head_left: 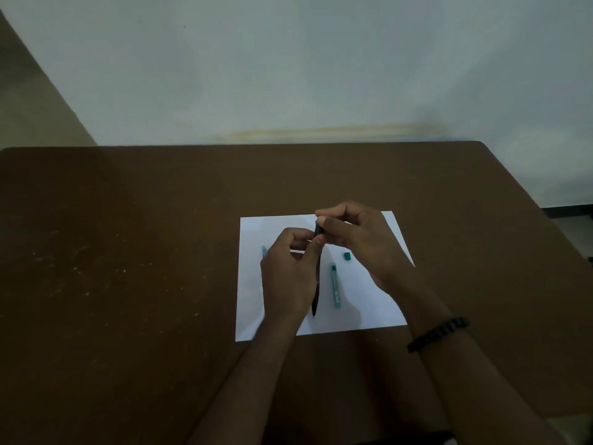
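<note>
as both pinch it, dark pen (316, 290) between left hand (288, 277) and right hand (359, 245), above white paper (276, 228)

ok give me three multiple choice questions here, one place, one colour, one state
1. Where does the teal tube lie? A on the white paper B on the floor C in a hand
2. What colour is the small cap? A red B teal C yellow
3. How is the dark pen held? A lying loose B by one hand C by both hands
1 A, it rests on the paper; 2 B, it matches the tube; 3 C, the left hand grips its barrel, the right hand pinches its top.
</note>
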